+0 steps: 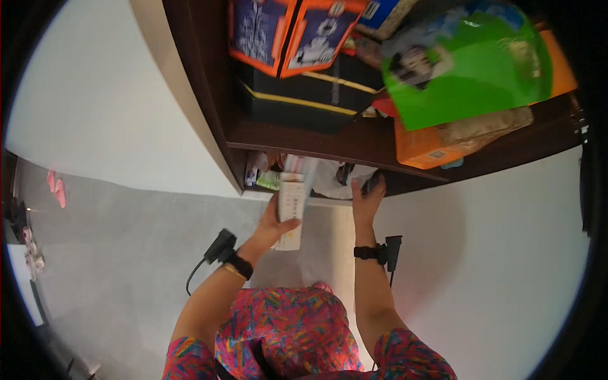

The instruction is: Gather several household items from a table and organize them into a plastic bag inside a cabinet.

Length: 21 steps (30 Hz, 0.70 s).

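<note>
My left hand (273,223) grips a long white cardboard box (290,209) that bears writing, with the thumb across its face. Behind the box's far end is a blurred pale packet (304,166); whether my hand holds that too is unclear. My right hand (368,199) reaches into the lower shelf compartment, thumb and fingers spread around a dark object (372,182). Its grip on that object cannot be made out. A white plastic bag (327,180) with something dark showing lies just left of those fingers.
On the dark wooden shelf (304,148) above are an orange-and-purple box (308,42), a black box with yellow stripes (299,102), a glossy green bag (475,80) and an orange box (422,145). White walls (118,109) flank the unit. Pink slippers (57,189) lie on the grey floor.
</note>
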{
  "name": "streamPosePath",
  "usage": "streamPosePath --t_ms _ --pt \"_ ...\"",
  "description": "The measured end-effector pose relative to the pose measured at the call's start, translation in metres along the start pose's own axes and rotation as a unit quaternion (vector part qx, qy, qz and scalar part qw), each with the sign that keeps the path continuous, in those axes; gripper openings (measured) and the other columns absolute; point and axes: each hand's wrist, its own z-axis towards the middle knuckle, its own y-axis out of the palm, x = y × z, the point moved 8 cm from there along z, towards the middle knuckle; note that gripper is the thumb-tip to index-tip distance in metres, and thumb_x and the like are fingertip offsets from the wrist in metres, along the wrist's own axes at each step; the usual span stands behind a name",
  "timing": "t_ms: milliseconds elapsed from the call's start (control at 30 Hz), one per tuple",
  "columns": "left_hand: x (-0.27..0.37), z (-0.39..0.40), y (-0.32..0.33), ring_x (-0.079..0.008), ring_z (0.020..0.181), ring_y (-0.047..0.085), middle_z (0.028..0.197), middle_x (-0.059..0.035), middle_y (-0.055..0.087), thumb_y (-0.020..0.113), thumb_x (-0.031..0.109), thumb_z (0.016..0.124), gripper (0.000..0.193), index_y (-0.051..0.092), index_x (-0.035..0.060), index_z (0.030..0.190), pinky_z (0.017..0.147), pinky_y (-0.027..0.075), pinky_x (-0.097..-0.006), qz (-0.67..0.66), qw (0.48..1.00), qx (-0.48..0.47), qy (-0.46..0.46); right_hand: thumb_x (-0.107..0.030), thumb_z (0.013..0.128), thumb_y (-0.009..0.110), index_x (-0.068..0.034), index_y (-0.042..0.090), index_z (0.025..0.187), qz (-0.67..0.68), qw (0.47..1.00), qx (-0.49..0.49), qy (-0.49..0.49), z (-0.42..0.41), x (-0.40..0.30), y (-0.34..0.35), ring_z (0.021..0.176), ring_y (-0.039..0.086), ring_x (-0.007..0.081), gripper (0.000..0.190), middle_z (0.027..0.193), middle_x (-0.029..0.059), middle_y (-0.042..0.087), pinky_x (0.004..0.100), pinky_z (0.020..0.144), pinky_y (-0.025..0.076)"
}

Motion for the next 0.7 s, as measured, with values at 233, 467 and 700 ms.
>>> streamPosePath --t_ms 233,467,700 --pt "0.002 0.076 0.029 -0.0304 0.126 0.024 0.136 -0.0230 0.022 0.073 0.023 0.063 0.095 0.015 -0.0034 0.133 0.102 0.022 -0.0328 0.155 0.967 -0.071 0.189 -0.029 0.070 0.069 0.004 0.020 0.130 0.033 0.996 0.074 0.046 0.028 0.002 0.024 0.119 0.031 0.0386 0.085 0.127 0.0276 0.031 0.0431 0.098 0.028" --pt "0.003 0.068 0.076 -0.0237 0.120 0.034 0.129 -0.0163 0.037 0.068 0.019 0.067 0.085 0.019 -0.0016 0.134 0.099 0.026 -0.0301 -0.164 0.971 -0.172 0.038 -0.020 0.081 0.056 0.002 0.036 0.124 0.410 0.841 -0.151 0.319 0.007 0.066 0.080 0.102 0.050 0.0263 0.052 0.121 0.0147 0.046 0.0332 0.090 0.039" --pt "0.010 0.025 0.124 -0.0252 0.125 0.027 0.135 -0.0148 0.031 0.070 0.027 0.063 0.094 0.017 0.0028 0.136 0.103 0.019 -0.0355 -0.125 0.916 -0.382 0.002 -0.019 0.080 0.056 0.002 0.039 0.122 0.429 0.821 -0.175 0.334 -0.030 0.064 0.041 0.101 0.052 0.0260 0.050 0.118 0.0143 0.049 0.0340 0.089 0.041"
